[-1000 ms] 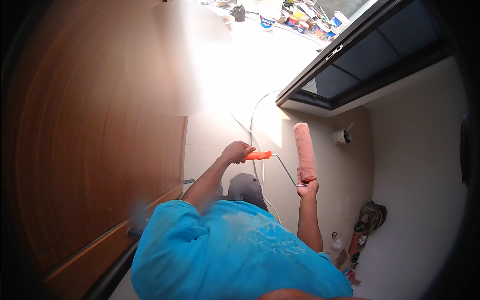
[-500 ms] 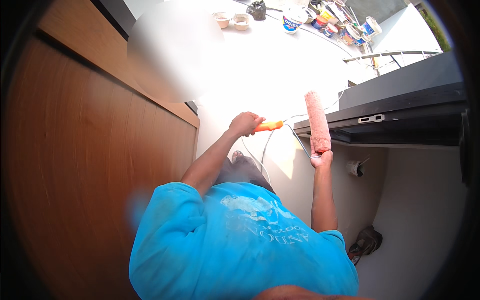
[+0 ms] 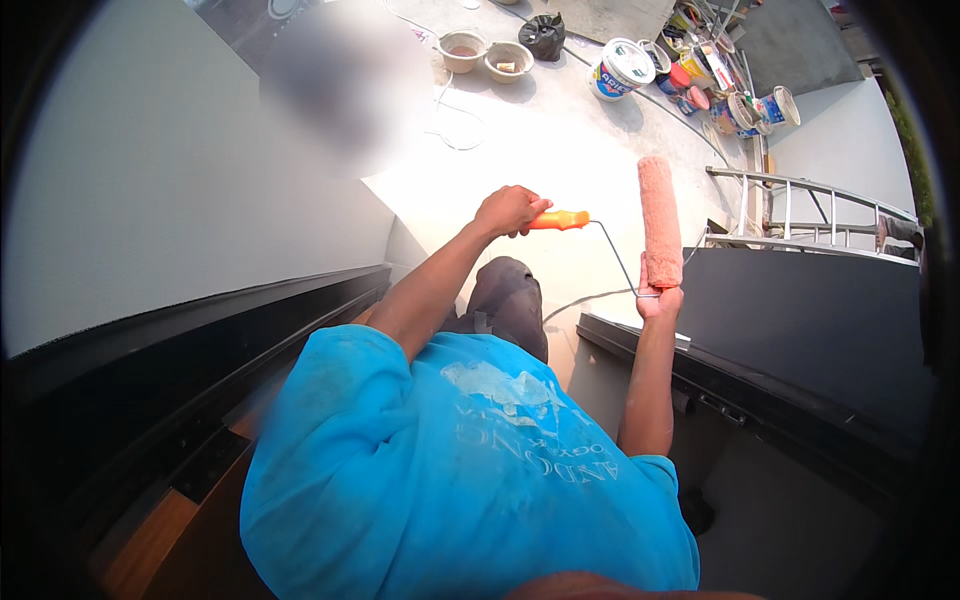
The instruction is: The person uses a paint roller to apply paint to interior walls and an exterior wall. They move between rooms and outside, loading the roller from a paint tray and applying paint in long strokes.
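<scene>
Left hand point(image 3: 510, 210) is closed around the orange handle point(image 3: 560, 220); right hand point(image 3: 658, 300) looks wrapped on the roller sleeve point(image 3: 659, 220) bottom end, though that's hard to see. It's a long way down past both grips, so one slip drops it onto the paint buckets point(image 3: 620, 68).

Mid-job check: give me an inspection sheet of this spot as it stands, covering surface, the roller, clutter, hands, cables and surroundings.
Surface: pale concrete floor far below, sunlit.
Job's things: paint roller with pink sleeve upright; orange handle.
Clutter: paint buckets and two bowls on the floor.
Grippers: left hand grips the handle; right hand holds the sleeve's lower end.
Cables: white cord loops on the floor.
Surroundings: metal ladder at right; dark frame below it; pale wall at left.
</scene>
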The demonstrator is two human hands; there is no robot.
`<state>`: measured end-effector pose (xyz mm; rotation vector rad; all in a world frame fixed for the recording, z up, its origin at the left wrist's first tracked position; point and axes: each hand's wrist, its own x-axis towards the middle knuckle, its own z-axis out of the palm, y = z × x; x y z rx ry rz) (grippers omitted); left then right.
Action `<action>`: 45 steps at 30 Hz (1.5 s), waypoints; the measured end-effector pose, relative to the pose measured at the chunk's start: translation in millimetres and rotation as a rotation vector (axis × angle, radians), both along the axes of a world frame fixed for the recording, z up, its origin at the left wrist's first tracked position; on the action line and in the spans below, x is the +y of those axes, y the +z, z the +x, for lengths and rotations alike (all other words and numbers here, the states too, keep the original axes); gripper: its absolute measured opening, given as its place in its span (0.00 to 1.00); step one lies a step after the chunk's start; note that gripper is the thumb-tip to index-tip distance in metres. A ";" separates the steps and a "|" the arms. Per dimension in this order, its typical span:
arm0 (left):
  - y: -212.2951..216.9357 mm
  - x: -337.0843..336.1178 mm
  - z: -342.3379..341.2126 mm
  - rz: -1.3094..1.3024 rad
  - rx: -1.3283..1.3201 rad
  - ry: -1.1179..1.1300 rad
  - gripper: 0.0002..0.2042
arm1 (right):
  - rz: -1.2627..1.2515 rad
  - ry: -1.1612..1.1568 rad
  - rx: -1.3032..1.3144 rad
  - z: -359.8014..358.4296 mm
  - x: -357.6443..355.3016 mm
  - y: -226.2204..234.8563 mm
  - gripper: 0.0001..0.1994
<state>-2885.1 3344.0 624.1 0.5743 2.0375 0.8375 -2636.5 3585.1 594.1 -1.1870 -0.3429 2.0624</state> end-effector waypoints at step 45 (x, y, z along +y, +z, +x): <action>94.3 131.9 -1050.0 0.732 0.154 0.560 0.26 | 0.552 0.886 0.264 -1250.7 93.7 184.4 0.15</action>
